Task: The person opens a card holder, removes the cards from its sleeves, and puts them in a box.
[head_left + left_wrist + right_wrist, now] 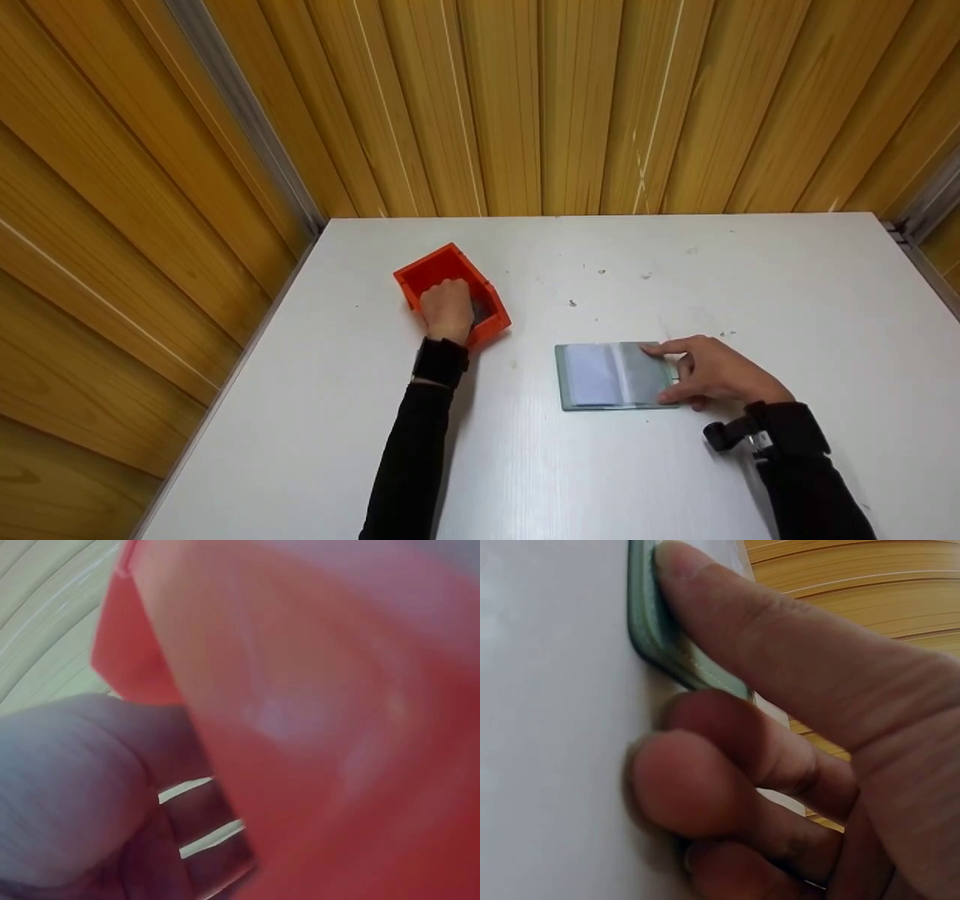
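Note:
My left hand (pixel 448 306) reaches down into a small orange-red plastic bin (pixel 491 328), knuckles up. Something dark grey (pixel 480 311) shows in the bin beside the hand. The bin's wall (pixel 322 735) hides the fingertips in the left wrist view, and I cannot tell what they hold. On the table, a pale green card holder (pixel 559 379) lies open, showing clear sleeves, a whitish one on the left. My right hand (pixel 716 371) rests at its right end, index finger and thumb touching it. In the right wrist view, the thumb (pixel 757 622) lies on the holder's rounded corner; other fingers bend beside it.
The white table (pixel 315 420) carries small dark marks (pixel 572 303) toward its back. Wood-patterned panels (pixel 577 105) rise behind it and at the left. The bin stands turned at an angle, left of and behind the card holder.

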A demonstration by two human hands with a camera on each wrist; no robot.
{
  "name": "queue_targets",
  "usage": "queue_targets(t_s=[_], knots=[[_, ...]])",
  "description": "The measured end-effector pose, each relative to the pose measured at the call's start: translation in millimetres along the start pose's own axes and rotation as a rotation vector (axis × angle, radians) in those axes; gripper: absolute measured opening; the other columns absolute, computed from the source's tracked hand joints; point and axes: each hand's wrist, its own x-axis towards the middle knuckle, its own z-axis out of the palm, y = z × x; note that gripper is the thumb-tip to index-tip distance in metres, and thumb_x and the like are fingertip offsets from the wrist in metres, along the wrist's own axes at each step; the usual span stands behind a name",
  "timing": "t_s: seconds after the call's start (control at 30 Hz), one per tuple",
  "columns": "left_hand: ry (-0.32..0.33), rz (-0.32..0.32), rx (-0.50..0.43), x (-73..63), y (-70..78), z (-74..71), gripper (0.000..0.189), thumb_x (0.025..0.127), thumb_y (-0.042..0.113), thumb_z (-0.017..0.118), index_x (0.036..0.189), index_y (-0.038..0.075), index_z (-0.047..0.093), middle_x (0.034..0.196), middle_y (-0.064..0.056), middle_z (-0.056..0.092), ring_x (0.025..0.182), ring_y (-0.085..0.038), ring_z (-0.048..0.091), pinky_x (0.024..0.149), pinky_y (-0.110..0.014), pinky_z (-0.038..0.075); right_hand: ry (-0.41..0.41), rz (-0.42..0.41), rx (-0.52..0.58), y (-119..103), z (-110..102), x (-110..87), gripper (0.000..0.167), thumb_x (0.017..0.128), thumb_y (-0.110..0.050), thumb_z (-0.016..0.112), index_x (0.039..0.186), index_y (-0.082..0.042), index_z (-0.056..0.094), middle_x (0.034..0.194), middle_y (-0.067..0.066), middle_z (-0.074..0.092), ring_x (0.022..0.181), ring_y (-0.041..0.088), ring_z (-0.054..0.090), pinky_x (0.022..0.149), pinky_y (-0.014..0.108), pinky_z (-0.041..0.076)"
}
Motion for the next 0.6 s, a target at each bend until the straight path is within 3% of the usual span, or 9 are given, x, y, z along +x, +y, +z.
queue_targets(t_s=[0.17,0.43,0.6], knots=[[0.016,0.005,-0.005,-1.3,2.1,1.3,0.016,0.097,0.001,0.064,0.097,0.003,0.080,0.076,-0.010,0.072,0.070,-0.020,0.065,0.067,-0.037,0.060,-0.004,-0.006,0.004,0.6,-0.2,-0.2,0.084,0.077,-0.027,0.092,0.149,-0.006,0.055,0.060,0.000,0.056,0.048,0.014,0.055,0.048,0.022,0.041],[0.088,0.026,-0.070,-3.3,2.5,-5.0,0.015,0.094,-0.001,0.066,0.093,0.002,0.081,0.083,-0.015,0.077,0.078,-0.030,0.075,0.067,-0.042,0.062,0.004,-0.013,-0.002,1.2,0.5,-1.0,0.085,0.076,-0.027,0.093,0.149,-0.005,0.055,0.062,0.001,0.059,0.049,0.015,0.057,0.049,0.021,0.042],[0.198,-0.021,-0.131,-2.4,1.4,-20.3,0.016,0.096,-0.001,0.064,0.091,0.001,0.079,0.078,-0.015,0.074,0.073,-0.028,0.073,0.064,-0.040,0.061,0.005,-0.003,-0.002,0.2,-0.1,-0.7,0.085,0.076,-0.028,0.093,0.149,-0.006,0.055,0.062,0.001,0.058,0.050,0.015,0.057,0.049,0.022,0.042]])
